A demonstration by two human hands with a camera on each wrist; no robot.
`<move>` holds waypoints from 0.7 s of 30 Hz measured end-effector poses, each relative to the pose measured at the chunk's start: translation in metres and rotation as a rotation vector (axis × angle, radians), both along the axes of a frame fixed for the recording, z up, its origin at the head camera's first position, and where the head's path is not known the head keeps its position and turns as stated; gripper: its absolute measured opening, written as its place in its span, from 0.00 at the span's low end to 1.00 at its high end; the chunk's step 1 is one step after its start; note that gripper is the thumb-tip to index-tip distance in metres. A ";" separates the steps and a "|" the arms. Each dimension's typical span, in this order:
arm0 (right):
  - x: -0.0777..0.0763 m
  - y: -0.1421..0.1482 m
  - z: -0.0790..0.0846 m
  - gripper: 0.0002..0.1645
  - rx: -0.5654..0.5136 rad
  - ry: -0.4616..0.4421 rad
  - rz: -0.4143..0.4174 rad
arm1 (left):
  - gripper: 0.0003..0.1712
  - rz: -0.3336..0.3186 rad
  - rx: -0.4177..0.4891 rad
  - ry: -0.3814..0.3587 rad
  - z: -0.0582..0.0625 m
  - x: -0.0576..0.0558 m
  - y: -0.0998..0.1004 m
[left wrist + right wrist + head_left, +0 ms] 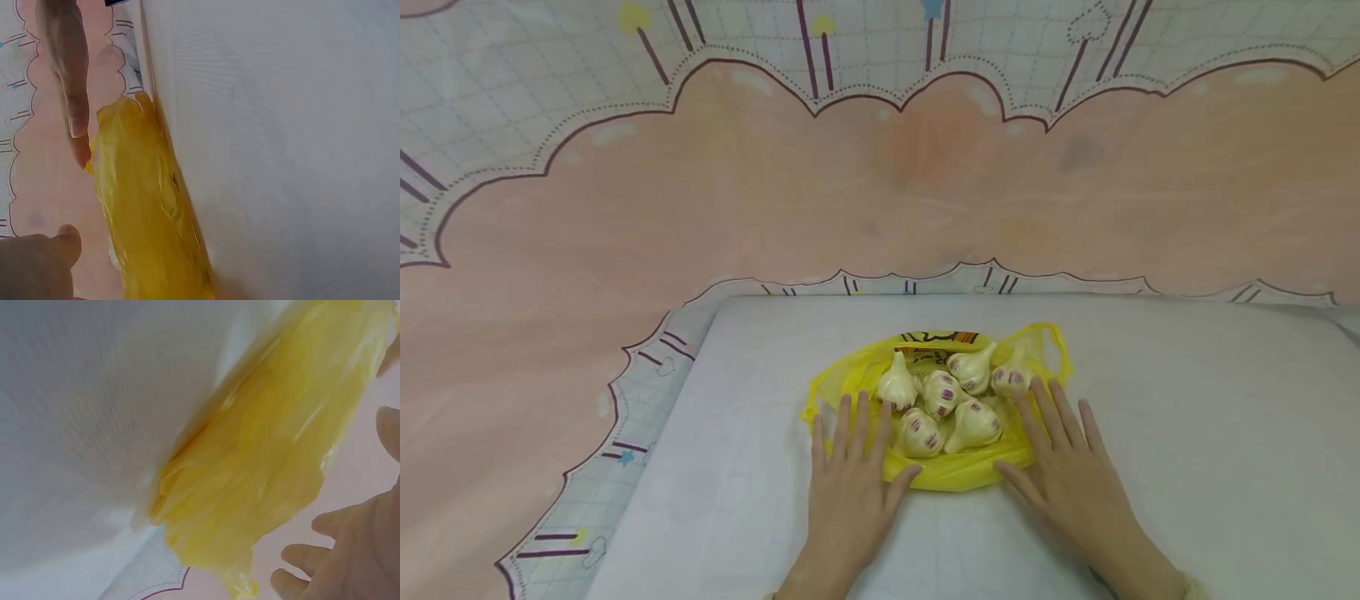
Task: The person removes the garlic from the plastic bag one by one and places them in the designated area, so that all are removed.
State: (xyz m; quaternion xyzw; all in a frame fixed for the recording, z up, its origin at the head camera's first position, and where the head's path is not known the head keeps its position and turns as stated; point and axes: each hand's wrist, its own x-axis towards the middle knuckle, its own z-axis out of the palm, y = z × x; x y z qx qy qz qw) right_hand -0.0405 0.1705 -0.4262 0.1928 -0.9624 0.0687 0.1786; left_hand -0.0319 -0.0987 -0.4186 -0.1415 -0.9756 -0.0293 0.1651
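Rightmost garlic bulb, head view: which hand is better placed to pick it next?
Likely the right hand: its fingertips lie beside that bulb, while the left hand is across the yellow bag, with other bulbs between.

No words are legible; the dark print (938,337) on the yellow bag (957,477) is unreadable.

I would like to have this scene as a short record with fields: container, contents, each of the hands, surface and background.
Container: yellow plastic bag, opening upward, dark print near its far edge
Contents: garlic bulbs, six visible, pale with purplish marks
Left hand: fingers straight, over the bag's left side
Right hand: fingers straight, over the bag's right side
Grip: neither hand's fingers are curled round anything
Surface: white tabletop
Background: peach patterned cloth with scalloped borders
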 end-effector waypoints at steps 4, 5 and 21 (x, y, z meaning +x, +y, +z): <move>-0.003 0.002 0.002 0.53 0.002 0.021 0.011 | 0.43 0.009 0.023 0.016 0.002 0.000 0.000; -0.004 0.002 0.003 0.53 0.001 0.028 0.014 | 0.43 0.010 0.029 0.018 0.002 0.000 -0.001; -0.014 0.001 0.012 0.52 -0.054 0.071 0.054 | 0.39 0.069 0.109 0.035 0.016 -0.011 -0.005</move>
